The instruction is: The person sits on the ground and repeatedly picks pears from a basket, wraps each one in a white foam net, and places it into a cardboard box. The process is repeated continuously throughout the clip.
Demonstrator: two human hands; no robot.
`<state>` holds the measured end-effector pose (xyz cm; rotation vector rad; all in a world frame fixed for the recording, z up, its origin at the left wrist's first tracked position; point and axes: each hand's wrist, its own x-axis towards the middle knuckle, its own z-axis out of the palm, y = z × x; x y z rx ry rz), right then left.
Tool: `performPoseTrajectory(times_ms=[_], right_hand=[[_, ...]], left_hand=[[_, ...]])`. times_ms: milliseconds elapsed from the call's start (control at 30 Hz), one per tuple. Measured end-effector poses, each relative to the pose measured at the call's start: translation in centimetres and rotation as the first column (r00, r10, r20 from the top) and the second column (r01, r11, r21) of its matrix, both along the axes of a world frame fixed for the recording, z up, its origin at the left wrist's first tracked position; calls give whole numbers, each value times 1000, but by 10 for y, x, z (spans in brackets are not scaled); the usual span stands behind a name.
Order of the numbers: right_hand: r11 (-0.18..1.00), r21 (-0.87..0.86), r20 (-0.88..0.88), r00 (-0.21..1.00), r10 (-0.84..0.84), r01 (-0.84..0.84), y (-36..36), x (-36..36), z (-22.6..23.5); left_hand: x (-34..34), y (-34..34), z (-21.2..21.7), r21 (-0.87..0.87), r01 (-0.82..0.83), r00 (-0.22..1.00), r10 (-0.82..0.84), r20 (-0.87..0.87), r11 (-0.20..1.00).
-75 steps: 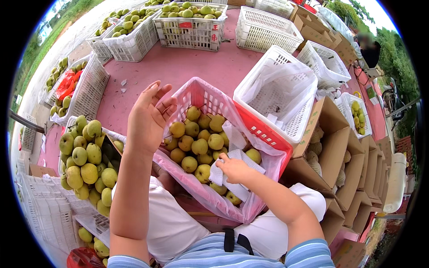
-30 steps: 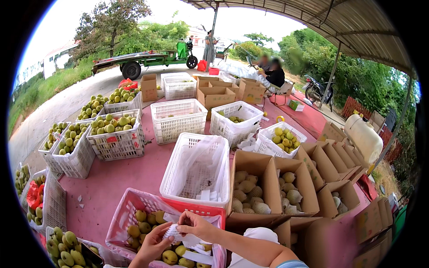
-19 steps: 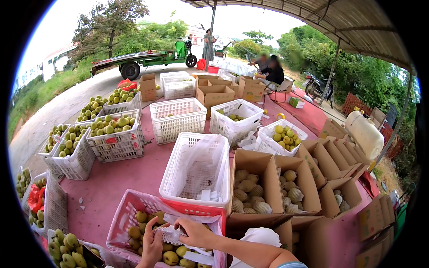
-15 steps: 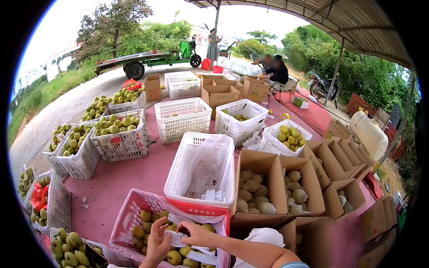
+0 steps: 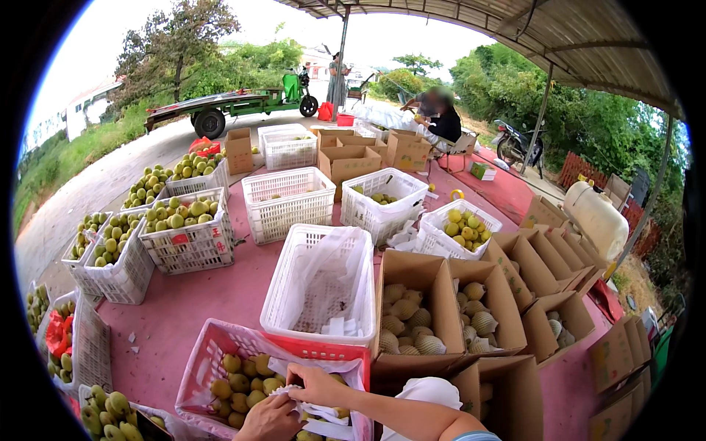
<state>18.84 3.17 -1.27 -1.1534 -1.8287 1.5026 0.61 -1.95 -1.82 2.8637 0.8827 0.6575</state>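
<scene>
Both hands work close together over a pink crate (image 5: 193, 382) lined with thin plastic and holding loose pears (image 5: 239, 382). My right hand (image 5: 318, 385) reaches in from the right, its fingers pinching a white foam net sleeve (image 5: 279, 389). Against that sleeve lies my left hand (image 5: 271, 420), its fingers curled and closed on the lower side. Whether a pear sits inside the sleeve is hidden by the hands. More flat white sleeves (image 5: 327, 428) rest on the pears beside the right wrist.
Directly beyond stands a white crate (image 5: 283, 294) with a plastic liner. Cardboard boxes (image 5: 415, 360) of netted pears are at right; white crates of pears (image 5: 187, 250) line the left. Farther off are a green three-wheeled cart (image 5: 254, 106), seated people (image 5: 445, 125) and a motorbike (image 5: 521, 147).
My left hand has dropped lower and turned from fingers raised and spread to curled round the foam net sleeve. My right hand stays on the sleeve. The view has shifted slightly.
</scene>
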Motion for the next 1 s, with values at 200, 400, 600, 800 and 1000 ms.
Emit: performPoseTrajectory(times_ms=[200,400,600,800,1000], right_hand=[[943,323,2,996,86,-82,-5,2,15],[948,307,-25,995,97,-85,-1,-29,31],[998,-49,-525,851,1,-32,36,-36,26],[950,-134,-132,945,-299,282,102,-30,-104],[924,381,596,772,-219,-32,79,-58,-222]], left_hand=[[7,8,-5,-46,-155,987,153,-44,987],[-10,3,-22,-69,-153,964,133,-232,986],[-30,45,-1,-62,-372,904,376,203,926],[-87,51,78,-724,-495,412,863,292,481],[-110,57,41,-412,-388,626,564,538,824]])
